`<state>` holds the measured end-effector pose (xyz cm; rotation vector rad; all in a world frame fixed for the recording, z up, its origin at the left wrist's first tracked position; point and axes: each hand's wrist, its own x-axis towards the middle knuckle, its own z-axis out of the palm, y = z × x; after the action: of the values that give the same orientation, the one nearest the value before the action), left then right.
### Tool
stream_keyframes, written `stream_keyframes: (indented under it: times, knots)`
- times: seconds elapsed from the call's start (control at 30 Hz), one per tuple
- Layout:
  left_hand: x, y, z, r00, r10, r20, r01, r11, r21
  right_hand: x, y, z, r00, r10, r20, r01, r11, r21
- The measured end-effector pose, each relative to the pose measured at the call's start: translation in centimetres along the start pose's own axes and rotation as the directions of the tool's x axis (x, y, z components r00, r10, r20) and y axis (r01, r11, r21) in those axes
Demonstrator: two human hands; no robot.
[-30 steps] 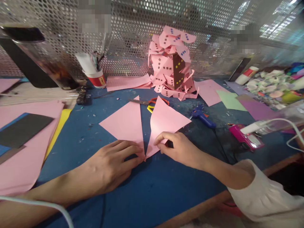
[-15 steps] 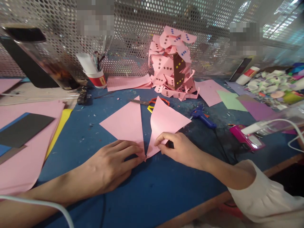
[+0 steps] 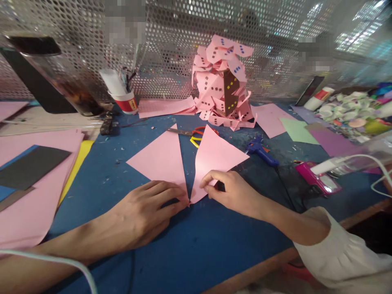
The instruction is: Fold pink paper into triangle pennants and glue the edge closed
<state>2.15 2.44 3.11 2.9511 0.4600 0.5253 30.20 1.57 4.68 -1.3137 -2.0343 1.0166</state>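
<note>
Two pink paper pieces form a V on the blue table, meeting at a narrow point at the bottom. My left hand (image 3: 151, 212) closes its fingertips on the lower tip of the left pink paper (image 3: 163, 157); its fingers partly hide that end. Thumb and index finger of my right hand (image 3: 231, 190) pinch the lower part of the right pink paper (image 3: 216, 153), whose inner edge curves upward. Between and behind the two pieces lie scissors (image 3: 195, 141) with red and yellow handles, partly covered by the right piece.
A blue glue gun (image 3: 261, 151) lies to the right, near a magenta device (image 3: 318, 177). Behind stands a pink paper structure (image 3: 211, 81) with dotted marks. A cup of tools (image 3: 125, 102) is at the back left; stacked pink sheets (image 3: 27, 212) lie left.
The upper corners of the two pink pieces have spread slightly apart, widening the gap between them. Both hands stay almost in the same place.
</note>
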Motion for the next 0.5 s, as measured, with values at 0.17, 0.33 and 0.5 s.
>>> stream_keyframes:
  times: [0.17, 0.33, 0.5]
  knots:
    - [-0.03, -0.04, 0.01, 1.0, 0.004, -0.01, -0.005, 1.0, -0.009, -0.01, -0.07, -0.06, 1.0, -0.005, -0.002, 0.005, 1.0, -0.023]
    - [0.21, -0.06, 0.02, 1.0, -0.003, -0.011, 0.002, 1.0, -0.017, -0.09, -0.04, -0.09, 1.0, 0.0, 0.002, 0.0, 0.999, -0.036]
    - [0.26, -0.01, -0.01, 1.0, -0.009, -0.024, 0.008, 1.0, -0.024, -0.13, -0.19, -0.22, 1.0, 0.018, 0.007, -0.018, 0.999, -0.033]
